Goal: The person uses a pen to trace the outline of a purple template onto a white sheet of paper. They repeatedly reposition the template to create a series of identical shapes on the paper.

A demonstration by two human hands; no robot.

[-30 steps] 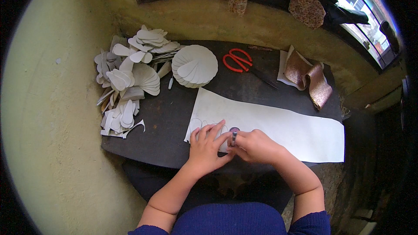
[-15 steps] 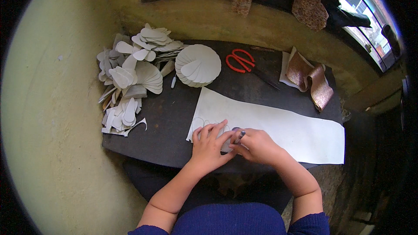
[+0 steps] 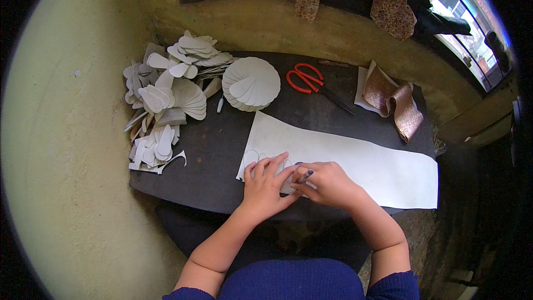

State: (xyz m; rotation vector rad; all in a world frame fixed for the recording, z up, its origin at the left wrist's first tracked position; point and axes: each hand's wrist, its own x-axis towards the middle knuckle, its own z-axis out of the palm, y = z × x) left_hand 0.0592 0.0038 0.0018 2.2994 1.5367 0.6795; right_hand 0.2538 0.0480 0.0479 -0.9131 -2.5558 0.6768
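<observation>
A long white sheet [image 3: 361,166], which looks like card or leather-like material, lies across the near part of the dark table. My left hand [image 3: 265,186] is spread over its left end, fingers apart, pressing on a small grey insole-shaped piece [image 3: 287,186] mostly covered by the fingers. Curved outlines [image 3: 252,155] are drawn on the sheet beside those fingers. Pinched in my right hand [image 3: 328,185] is a pen [image 3: 305,175], held against the edge of the grey piece. The pen's tip is hidden by the hand.
Loose pale cut-out pieces [image 3: 166,100] are heaped at the table's left, beside a round fanned stack [image 3: 251,84]. A white capped pen [image 3: 220,104] lies between them. Red-handled scissors [image 3: 305,78] rest at the back, and shiny copper-coloured strips [image 3: 406,114] at the right.
The pen and my right hand have shifted very slightly along the grey piece. My left hand stays in place, and the whole view has drifted a little.
</observation>
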